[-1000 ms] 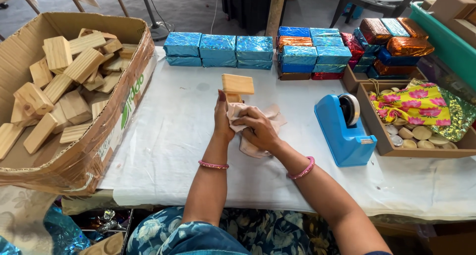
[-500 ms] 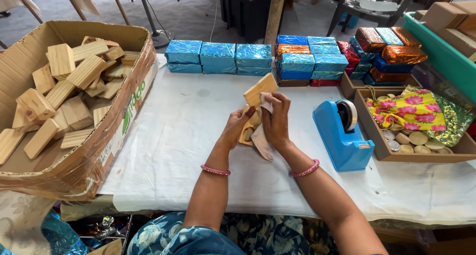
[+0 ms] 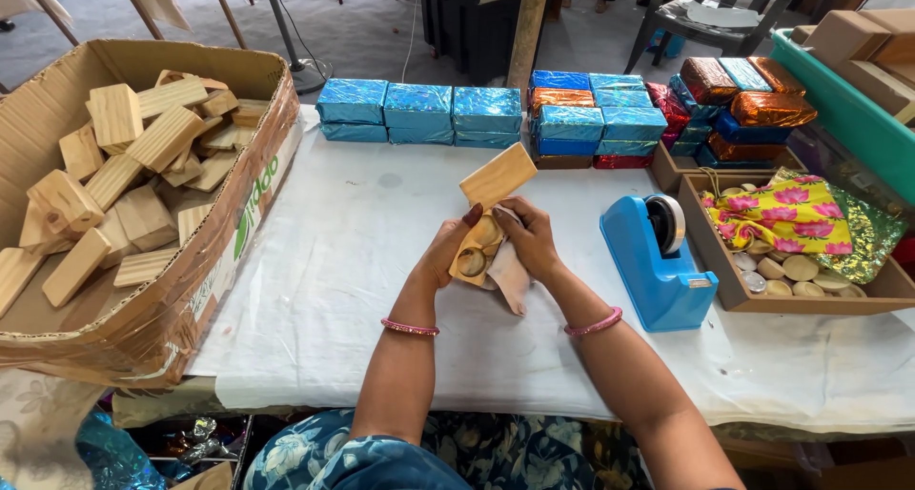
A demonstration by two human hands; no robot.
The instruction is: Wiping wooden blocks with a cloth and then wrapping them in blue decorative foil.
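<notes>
My left hand [image 3: 446,254] and my right hand [image 3: 530,240] together hold a small open wooden box [image 3: 478,246] just above the white table cover [image 3: 334,271]. Round sockets show in the box's lower part, and its flat lid [image 3: 498,175] swings up and away at an angle. A pale cloth [image 3: 511,278] hangs from under my right hand against the box. Each wrist wears a pink bangle.
A cardboard box [image 3: 238,252] full of several plain wooden blocks [image 3: 124,175] stands at the left. Blue foil-wrapped boxes [image 3: 419,111] line the back, with more in blue, orange and red at right [image 3: 667,109]. A blue tape dispenser [image 3: 658,261] and a wooden tray [image 3: 810,304] with a floral pouch stand at right.
The wooden box stood upright and shut on the table a second ago; both hands have lifted it, tilted it and swung the lid open. The cloth stays under my right hand.
</notes>
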